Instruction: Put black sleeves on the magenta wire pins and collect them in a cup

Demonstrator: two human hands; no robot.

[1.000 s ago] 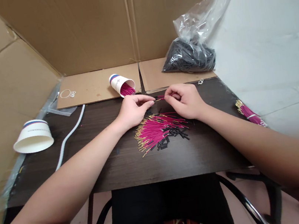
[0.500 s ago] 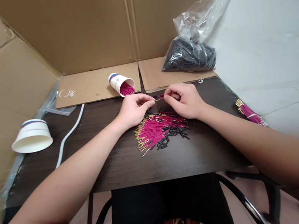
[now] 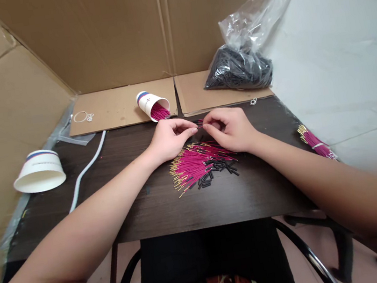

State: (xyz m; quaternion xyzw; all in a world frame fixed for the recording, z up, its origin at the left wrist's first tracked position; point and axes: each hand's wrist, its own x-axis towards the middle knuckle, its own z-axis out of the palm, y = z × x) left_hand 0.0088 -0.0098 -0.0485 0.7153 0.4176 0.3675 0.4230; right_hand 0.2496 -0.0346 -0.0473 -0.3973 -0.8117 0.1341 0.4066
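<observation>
My left hand (image 3: 172,139) is closed in a pinch on one end of a thin magenta wire (image 3: 200,127). The fingers of my right hand (image 3: 231,130) are pinched on the same wire, a short gap away; whatever else they hold is hidden. Below both hands a fanned pile of magenta wires (image 3: 195,162) with gold tips lies on the dark table. Short black tubes (image 3: 211,176) are scattered over its right side. Behind the fingers, a few more magenta wires with black sleeves (image 3: 199,121) lie on the table.
A paper cup (image 3: 149,102) lies tipped with magenta wires inside. At the left is a paper bowl (image 3: 39,171) near a white cable (image 3: 85,171). A plastic bag of black tubes (image 3: 237,68) stands behind; a tied wire bundle (image 3: 316,142) lies right.
My right hand has moved slightly left, narrowing the gap between my fingertips. My left hand has hardly moved.
</observation>
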